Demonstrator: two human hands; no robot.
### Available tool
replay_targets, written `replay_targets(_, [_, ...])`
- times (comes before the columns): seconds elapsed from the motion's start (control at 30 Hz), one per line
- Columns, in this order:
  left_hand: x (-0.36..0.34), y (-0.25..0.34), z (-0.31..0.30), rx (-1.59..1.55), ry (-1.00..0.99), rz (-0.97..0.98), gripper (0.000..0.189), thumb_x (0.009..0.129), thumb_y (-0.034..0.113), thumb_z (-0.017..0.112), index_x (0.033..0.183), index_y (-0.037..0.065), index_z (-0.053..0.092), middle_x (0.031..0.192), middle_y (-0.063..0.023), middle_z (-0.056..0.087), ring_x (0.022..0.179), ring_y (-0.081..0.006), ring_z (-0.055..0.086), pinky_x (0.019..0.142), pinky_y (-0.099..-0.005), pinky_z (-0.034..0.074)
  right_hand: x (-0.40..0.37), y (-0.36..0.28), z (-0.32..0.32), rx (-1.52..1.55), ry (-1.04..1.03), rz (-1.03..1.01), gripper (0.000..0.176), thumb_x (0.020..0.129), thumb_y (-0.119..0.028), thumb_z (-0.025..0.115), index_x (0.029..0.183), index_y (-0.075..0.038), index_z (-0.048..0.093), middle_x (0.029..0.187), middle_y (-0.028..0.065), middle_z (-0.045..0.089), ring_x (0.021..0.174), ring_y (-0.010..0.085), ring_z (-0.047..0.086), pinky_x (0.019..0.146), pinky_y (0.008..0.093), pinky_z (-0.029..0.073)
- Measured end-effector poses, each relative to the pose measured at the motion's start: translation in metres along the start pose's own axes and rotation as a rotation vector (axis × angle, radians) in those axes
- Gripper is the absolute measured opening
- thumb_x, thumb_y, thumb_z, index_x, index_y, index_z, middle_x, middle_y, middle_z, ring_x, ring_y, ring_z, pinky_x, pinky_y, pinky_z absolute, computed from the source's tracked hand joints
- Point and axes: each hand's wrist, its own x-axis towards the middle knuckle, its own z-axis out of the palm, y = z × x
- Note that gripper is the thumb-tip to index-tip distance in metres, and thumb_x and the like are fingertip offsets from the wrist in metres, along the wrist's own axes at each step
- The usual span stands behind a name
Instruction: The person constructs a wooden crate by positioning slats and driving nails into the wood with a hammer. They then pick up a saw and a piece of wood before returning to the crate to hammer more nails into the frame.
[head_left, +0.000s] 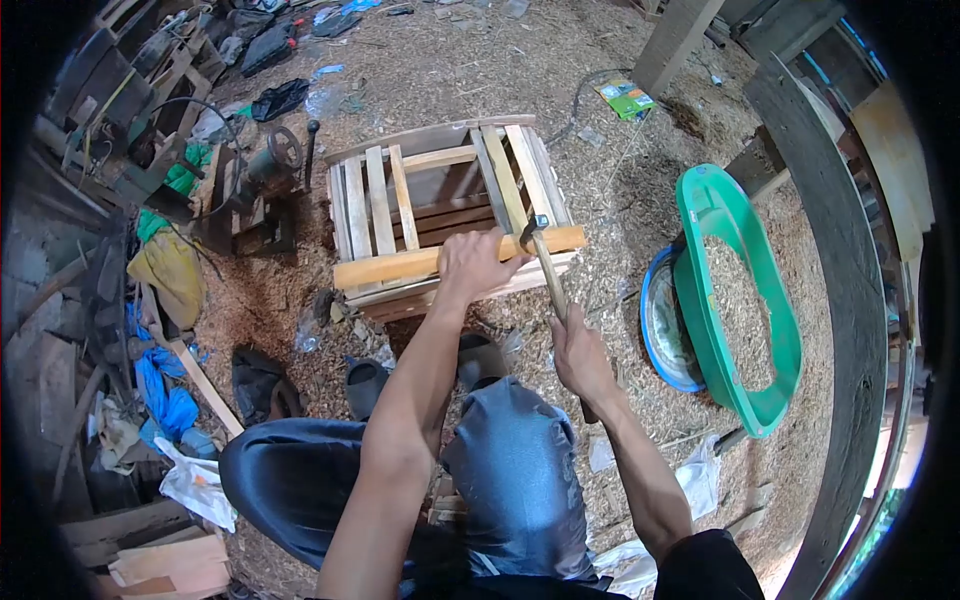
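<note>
On the crate [400, 200] rests the hammer [548, 270]; right of it, the basin [715, 205].

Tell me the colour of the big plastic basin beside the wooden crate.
The basin is bright green, clearest in the head view.

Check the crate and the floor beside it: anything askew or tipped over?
The crate has top slats fanning apart unevenly under the batten the left hand grips. The green tub stands tipped on edge against a blue basin, sawdust inside. Right hand holds a hammer.
</note>
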Motion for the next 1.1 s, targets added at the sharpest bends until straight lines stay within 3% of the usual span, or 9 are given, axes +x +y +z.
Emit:
replay_targets(0.3, [-0.001,0.002,-0.002,0.024,-0.026,0.003,0.055,0.073,0.058,0.066,0.096,0.008,0.07,0.075,-0.0196,0.068,0.072,-0.0354,0.067,0.069,-0.0448,0.052,-0.004,-0.007,-0.003,0.002,-0.041,0.092,0.019,0.097,-0.019,0.045,0.099,-0.001,0.038,0.071,0.0364,0.056,0.072,0.0564,0.054,0.061,0.0621,0.041])
replay_targets(0.4, [0.0,0.001,-0.004,0.019,0.013,0.017,0.057,0.073,0.06,0.066,0.095,0.007,0.069,0.077,-0.019,0.068,0.073,-0.0353,0.067,0.069,-0.0446,0.052,0.003,0.006,0.001,0.041,-0.005,0.027,0.022,0.097,-0.021,0.044,0.105,0.0,0.044,0.074,0.0333,0.059,0.072,0.0541,0.056,0.064,0.0596,0.043])
replay_targets(0.5, [0.0,-0.001,-0.002,0.006,0.049,0.041,0.062,0.072,0.063,0.065,0.095,0.006,0.069,0.073,-0.0191,0.067,0.071,-0.0352,0.067,0.067,-0.0454,0.051,0.007,0.008,-0.016,0.126,0.012,0.119,0.028,0.097,-0.022,0.044,0.112,0.001,0.05,0.077,0.0306,0.061,0.072,0.0506,0.059,0.064,0.0555,0.045])
replay_targets(0.6, [-0.002,-0.005,0.005,0.035,0.108,0.081,0.069,0.071,0.069,0.063,0.092,0.003,0.066,0.074,-0.0189,0.067,0.07,-0.0354,0.067,0.066,-0.046,0.052,0.002,0.002,-0.036,-0.033,0.18,0.08,0.032,0.097,-0.023,0.044,0.116,0.001,0.054,0.078,0.0299,0.062,0.072,0.047,0.062,0.063,0.0515,0.047])
replay_targets(0.63, [-0.003,-0.007,0.006,0.038,0.116,0.099,0.071,0.07,0.069,0.063,0.093,0.002,0.065,0.077,-0.0192,0.067,0.072,-0.0351,0.067,0.067,-0.0459,0.052,0.002,0.01,-0.035,-0.06,0.254,-0.042,0.031,0.096,-0.023,0.046,0.116,0.001,0.051,0.078,0.0281,0.063,0.072,0.045,0.063,0.062,0.05,0.047])
replay_targets(0.73, [-0.005,-0.011,0.005,0.102,0.094,0.161,0.075,0.069,0.07,0.064,0.098,0.001,0.06,0.087,-0.0187,0.067,0.079,-0.0336,0.067,0.07,-0.0449,0.053,0.0,0.002,-0.038,0.197,0.07,0.096,0.03,0.095,-0.019,0.049,0.117,0.001,0.048,0.077,0.0271,0.064,0.071,0.0433,0.064,0.061,0.0479,0.048])
replay_targets(0.87, [-0.004,-0.01,0.002,0.19,-0.031,0.141,0.078,0.067,0.067,0.068,0.105,0.0,0.055,0.097,-0.0158,0.064,0.09,-0.0313,0.066,0.076,-0.0427,0.053,-0.002,0.006,-0.013,-0.009,0.221,-0.07,0.023,0.094,-0.016,0.052,0.108,0.002,0.048,0.072,0.0273,0.062,0.068,0.0446,0.063,0.059,0.0501,0.046])
replay_targets(1.1, [0.0,-0.012,0.01,0.237,-0.071,0.124,0.066,0.074,0.058,0.068,0.106,0.002,0.056,0.099,-0.0123,0.064,0.091,-0.0258,0.066,0.079,-0.0386,0.05,-0.002,-0.015,-0.018,-0.058,0.155,-0.014,0.022,0.095,-0.018,0.051,0.1,0.002,0.046,0.069,0.033,0.058,0.068,0.0507,0.059,0.057,0.0552,0.043])
